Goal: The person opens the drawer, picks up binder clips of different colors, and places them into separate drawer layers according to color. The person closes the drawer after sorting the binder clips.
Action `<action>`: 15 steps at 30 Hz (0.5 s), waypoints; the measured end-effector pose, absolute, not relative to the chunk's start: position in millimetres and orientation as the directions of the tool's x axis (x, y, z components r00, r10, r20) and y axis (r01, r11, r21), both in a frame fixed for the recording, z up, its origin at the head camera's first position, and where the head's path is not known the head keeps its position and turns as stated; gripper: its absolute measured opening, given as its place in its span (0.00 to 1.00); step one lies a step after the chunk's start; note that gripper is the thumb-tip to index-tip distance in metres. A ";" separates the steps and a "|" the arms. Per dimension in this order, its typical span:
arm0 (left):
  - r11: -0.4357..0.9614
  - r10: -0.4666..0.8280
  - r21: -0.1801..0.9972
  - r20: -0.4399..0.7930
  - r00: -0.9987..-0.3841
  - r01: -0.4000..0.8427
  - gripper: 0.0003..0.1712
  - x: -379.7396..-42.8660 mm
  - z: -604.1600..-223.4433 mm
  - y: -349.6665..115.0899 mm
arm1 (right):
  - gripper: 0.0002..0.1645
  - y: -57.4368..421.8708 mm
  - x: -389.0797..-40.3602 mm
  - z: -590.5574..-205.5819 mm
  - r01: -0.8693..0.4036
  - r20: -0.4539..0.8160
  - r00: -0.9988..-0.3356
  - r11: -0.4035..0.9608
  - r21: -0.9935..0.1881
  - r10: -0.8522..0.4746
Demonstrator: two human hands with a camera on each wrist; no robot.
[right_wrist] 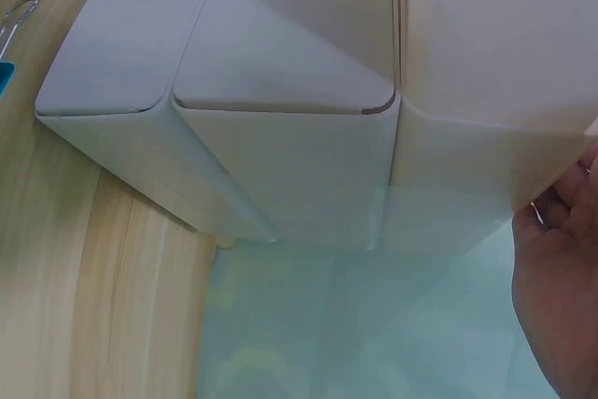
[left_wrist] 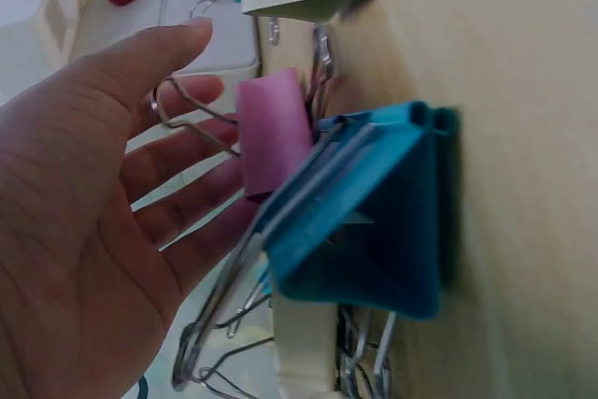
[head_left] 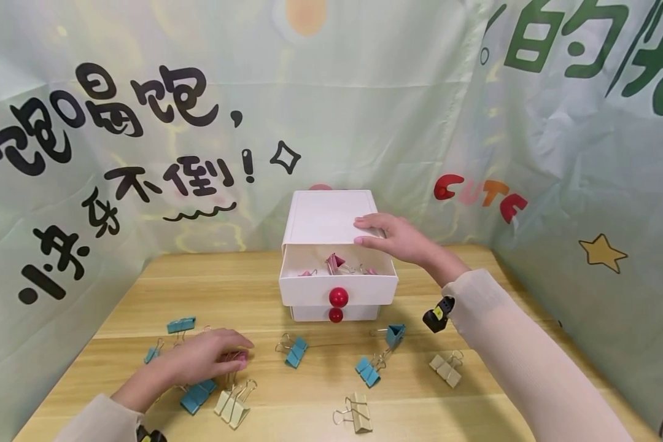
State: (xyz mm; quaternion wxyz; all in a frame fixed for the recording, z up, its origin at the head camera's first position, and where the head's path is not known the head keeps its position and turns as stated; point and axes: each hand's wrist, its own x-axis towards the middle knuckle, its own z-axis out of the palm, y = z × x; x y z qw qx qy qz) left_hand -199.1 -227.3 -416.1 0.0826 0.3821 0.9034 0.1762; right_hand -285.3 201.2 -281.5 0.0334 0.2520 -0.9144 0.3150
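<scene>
My left hand (head_left: 207, 356) is low over the table at left, thumb and fingers spread around a pink binder clip (left_wrist: 273, 133) without closing on it. A blue binder clip (left_wrist: 374, 212) stands nearest the left wrist camera, partly covering the pink one. My right hand (head_left: 395, 236) rests on the top right edge of a white two-drawer box (head_left: 326, 215), fingers fairly straight; in the right wrist view that hand (right_wrist: 565, 268) touches the box's side edge. The upper drawer (head_left: 309, 291) is pulled out, with several pink binder clips (head_left: 335, 263) inside.
Blue clips (head_left: 295, 353) and cream clips (head_left: 360, 412) lie scattered over the wooden table (head_left: 420, 405). Red round knobs (head_left: 339, 297) stick out from the drawer fronts. A printed cloth (head_left: 364, 123) hangs behind and along the sides.
</scene>
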 end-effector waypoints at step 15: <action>0.548 0.801 0.337 0.055 -0.597 0.766 0.09 -205.5 -428.7 -224.9 | 0.38 200.9 -285.8 -282.1 -0.489 0.228 -0.867 0.665 -0.564 -0.444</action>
